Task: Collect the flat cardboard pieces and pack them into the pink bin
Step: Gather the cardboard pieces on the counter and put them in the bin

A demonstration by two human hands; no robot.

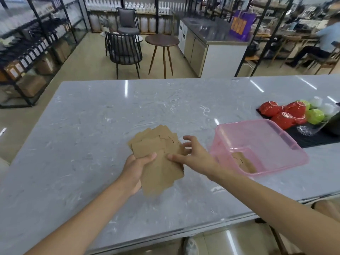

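Note:
A fanned stack of flat brown cardboard pieces (158, 155) is held just above the grey marble table (92, 126). My left hand (137, 167) grips the stack from its left edge, thumb on top. My right hand (193, 153) rests on the stack's right side, thumb pressed on the top piece and fingers spread behind it. The translucent pink bin (287, 144) stands to the right, tilted toward me, with one cardboard piece (242, 161) lying inside at its bottom.
A black mat (316, 138) at the table's right holds red bowls (287, 115), green bowls (315, 115) and clear glassware. Beyond the table stand chairs, a round wooden side table (161, 41), shelving and a steel counter. A seated person is at the far right.

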